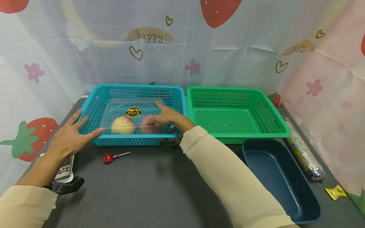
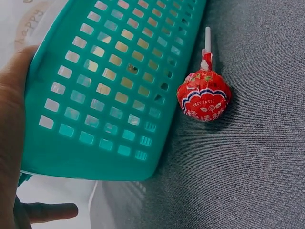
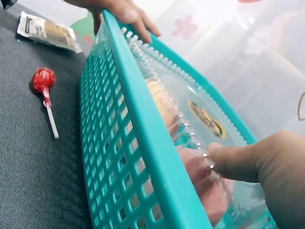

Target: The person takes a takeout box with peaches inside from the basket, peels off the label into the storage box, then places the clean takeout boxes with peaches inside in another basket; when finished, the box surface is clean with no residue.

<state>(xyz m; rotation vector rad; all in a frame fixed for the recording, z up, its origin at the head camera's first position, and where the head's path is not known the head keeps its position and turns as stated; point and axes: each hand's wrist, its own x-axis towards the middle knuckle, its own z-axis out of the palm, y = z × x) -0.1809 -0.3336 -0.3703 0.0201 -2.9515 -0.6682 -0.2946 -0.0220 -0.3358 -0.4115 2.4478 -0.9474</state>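
A clear plastic fruit box (image 1: pixel 133 122) with a black-and-gold label sits in the blue basket (image 1: pixel 139 140). Through its lid show a yellowish peach (image 1: pixel 123 125) and a pinker peach (image 1: pixel 149 127). My right hand (image 1: pixel 168 116) is over the box's right end, thumb on the lid and index finger stretched toward the far side; its other fingers are hidden. At the basket's left end my left hand (image 1: pixel 68 136) rests on the rim with fingers spread. A red lollipop (image 2: pixel 205 98) lies on the table in front of the basket.
Right of the blue basket stands a green basket (image 1: pixel 229 136), with a dark blue tub (image 1: pixel 280 177) before it. A long wrapped package (image 1: pixel 303 153) and a yellow packet (image 1: pixel 336 192) lie far right. Under my left forearm is a flat packet (image 1: pixel 66 171). A printed curtain (image 1: pixel 171 69) hangs behind.
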